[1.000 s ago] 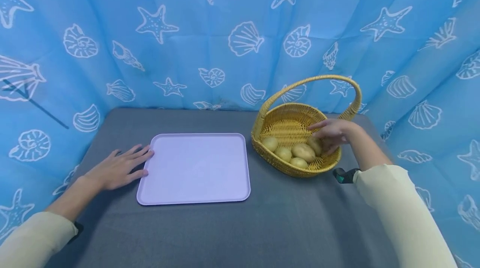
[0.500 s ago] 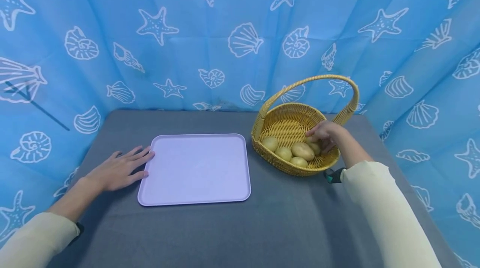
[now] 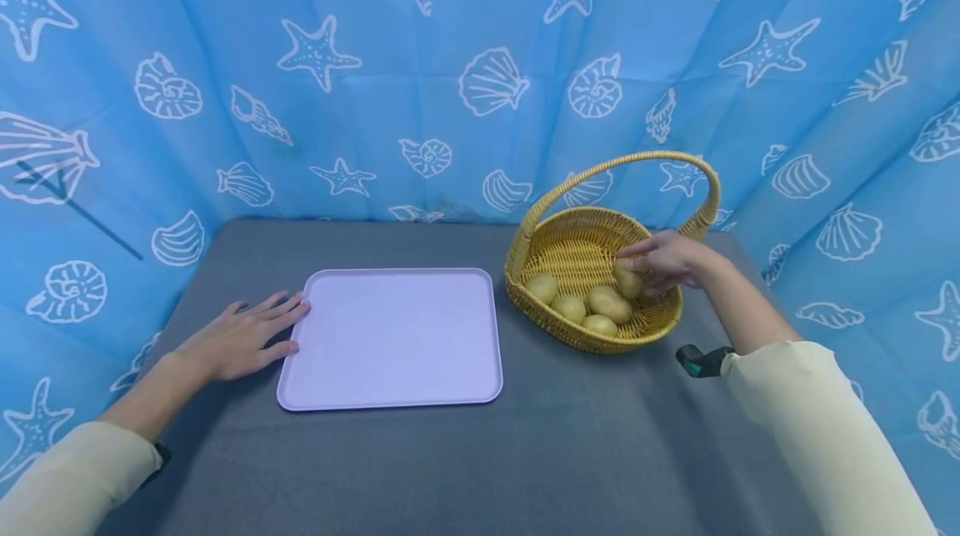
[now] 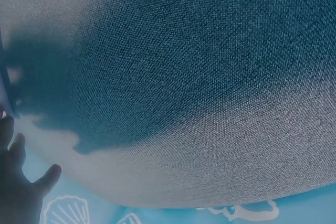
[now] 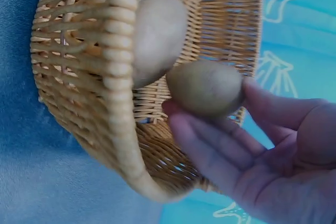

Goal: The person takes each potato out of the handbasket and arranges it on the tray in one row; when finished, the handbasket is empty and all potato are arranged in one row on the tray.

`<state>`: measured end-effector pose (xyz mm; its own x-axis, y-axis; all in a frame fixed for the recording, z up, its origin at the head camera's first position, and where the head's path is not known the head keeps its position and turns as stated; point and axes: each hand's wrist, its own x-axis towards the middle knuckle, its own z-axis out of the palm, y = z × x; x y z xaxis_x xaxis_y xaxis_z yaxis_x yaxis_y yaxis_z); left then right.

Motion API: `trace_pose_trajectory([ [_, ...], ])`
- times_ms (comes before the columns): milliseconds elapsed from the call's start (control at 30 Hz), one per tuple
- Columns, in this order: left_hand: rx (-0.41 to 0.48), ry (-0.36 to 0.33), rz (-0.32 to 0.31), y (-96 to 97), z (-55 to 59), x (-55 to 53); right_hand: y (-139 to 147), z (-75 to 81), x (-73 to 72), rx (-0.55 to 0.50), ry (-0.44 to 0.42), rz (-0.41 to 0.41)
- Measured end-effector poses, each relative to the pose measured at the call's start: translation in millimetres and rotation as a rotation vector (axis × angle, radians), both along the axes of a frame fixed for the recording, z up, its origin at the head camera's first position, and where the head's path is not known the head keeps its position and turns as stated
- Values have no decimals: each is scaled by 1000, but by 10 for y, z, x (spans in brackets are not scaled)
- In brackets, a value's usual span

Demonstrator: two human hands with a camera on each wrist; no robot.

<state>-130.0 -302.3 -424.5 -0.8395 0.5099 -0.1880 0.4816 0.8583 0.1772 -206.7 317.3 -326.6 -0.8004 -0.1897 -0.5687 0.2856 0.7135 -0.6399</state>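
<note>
My right hand (image 3: 663, 262) reaches into the yellow wicker basket (image 3: 577, 343) and pinches a potato (image 5: 206, 88) between thumb and fingers. In the right wrist view that potato is held over the basket's inner wall, beside a larger potato (image 5: 160, 35). Several other potatoes (image 3: 608, 303) lie on the basket floor at its front left. At the table's left side my left hand (image 3: 232, 343) lies with fingers spread, their tips on the left rim of the lilac tray (image 3: 390, 336). The left wrist view catches only part of this hand (image 4: 23, 169), dark at the lower left corner.
A grey cloth covers the table (image 3: 450, 469). The basket's tall arched handle (image 3: 626, 159) rises over its opening, close to the right wrist. Behind the table and along both sides hangs a blue curtain (image 3: 420, 102) with white shell and starfish prints.
My right hand first lowered onto the potato at the basket's right side, then rose slightly with it in its grip. My left hand and the tray have stayed in place.
</note>
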Motion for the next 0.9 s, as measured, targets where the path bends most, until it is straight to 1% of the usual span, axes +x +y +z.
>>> trace_pose_trajectory([
  [67, 2, -1, 1, -1, -2, 4, 6, 39, 43, -56, 18, 7],
  [200, 1, -3, 6, 0, -1, 8, -28, 133, 136, -169, 21, 19],
  [300, 2, -4, 8, 1, 5, 11, -94, 196, 200, -250, 9, 17],
  [433, 5, -5, 11, 5, 15, 13, -241, 252, 277, -337, 4, 35],
  [600, 28, 19, 12, -8, -8, 1, -502, 278, 360, -395, -13, 85],
  [733, 37, 37, 11, -22, -40, -7, -740, 265, 405, -414, -22, 134],
  [900, 16, 18, 11, -22, -21, 5, -1094, 238, 465, -433, -16, 234],
])
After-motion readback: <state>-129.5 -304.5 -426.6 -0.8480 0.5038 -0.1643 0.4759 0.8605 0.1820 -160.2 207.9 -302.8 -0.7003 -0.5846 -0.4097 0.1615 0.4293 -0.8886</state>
